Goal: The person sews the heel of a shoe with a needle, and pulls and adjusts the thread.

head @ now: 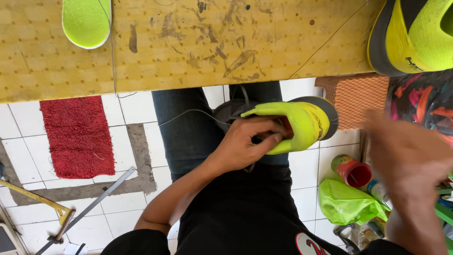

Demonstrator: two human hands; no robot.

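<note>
Head view, looking straight down over a seated person's lap: the left hand closes its grip on a neon-yellow shoe that rests on the person's lap, just below the near edge of the yellow bench. Its fingers curl into the shoe's opening, thumb pressed against the upper. The shoe lies on its side with its long axis running left to right across the frame, its grey sole turned toward the right and away from the left hand. A thin grey thread arcs from the shoe's left end across the dark trouser leg toward the bench.

The right hand hangs to the right of the shoe, well apart from it and smeared by motion blur (whether its grip is open or closed on anything cannot be told). So the shoe sits directly under the left hand, while the right hand is off the shoe's sole end, nearer the clutter by the floor: a red cup and a green plastic bag.

On the bench top, a neon-green insole lies at the far left, and a second yellow shoe with a black sole sits at the far right corner. Below on the white tiled floor lie a red mat, a metal ruler and an orange woven stool.
</note>
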